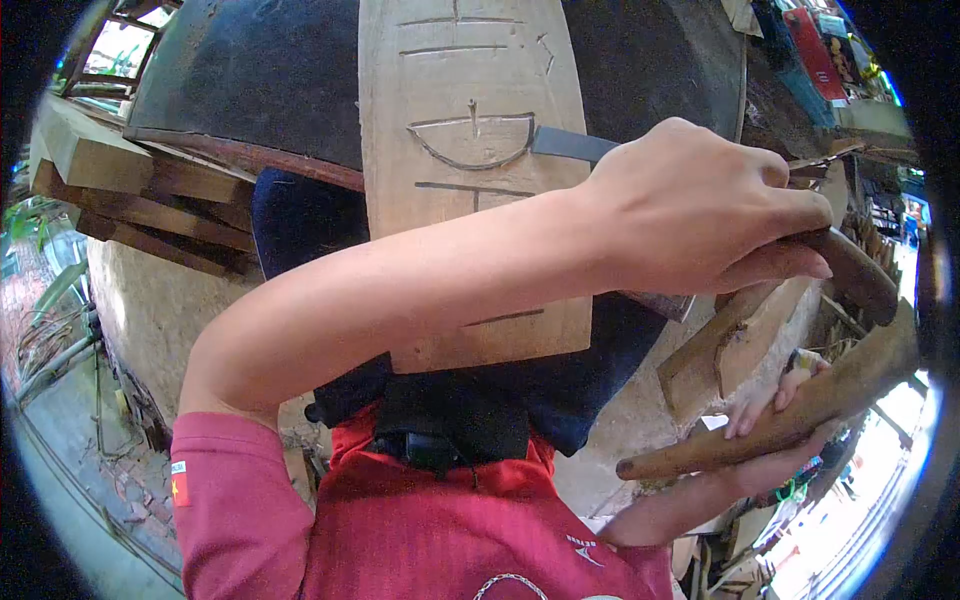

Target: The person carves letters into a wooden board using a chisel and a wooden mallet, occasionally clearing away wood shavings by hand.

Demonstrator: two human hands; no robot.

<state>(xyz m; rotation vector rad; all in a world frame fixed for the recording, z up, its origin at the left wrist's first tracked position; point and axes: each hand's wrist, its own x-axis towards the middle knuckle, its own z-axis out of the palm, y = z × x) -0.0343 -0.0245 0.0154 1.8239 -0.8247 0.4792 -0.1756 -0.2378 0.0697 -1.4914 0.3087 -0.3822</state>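
Observation:
My left hand (705, 205) is closed around a chisel, its arm stretched across my body. The chisel's flat grey blade (568, 144) meets the right end of a carved half-round outline, and its brown wooden handle (858, 278) sticks out beyond my fist. Under the arm lies a long pale wooden board (480, 80) with straight cuts and the half-round outline cut into it. Low on the right, my right hand (790, 388) grips a thick round wooden club (715, 455); part of that hand is hidden behind the club.
The board runs from my lap onto a dark tabletop (250, 80). Stacked timber beams (140, 190) stand on the left. Wood offcuts (715, 345) lie on the right, near the club. A red object (815, 55) is at the upper right.

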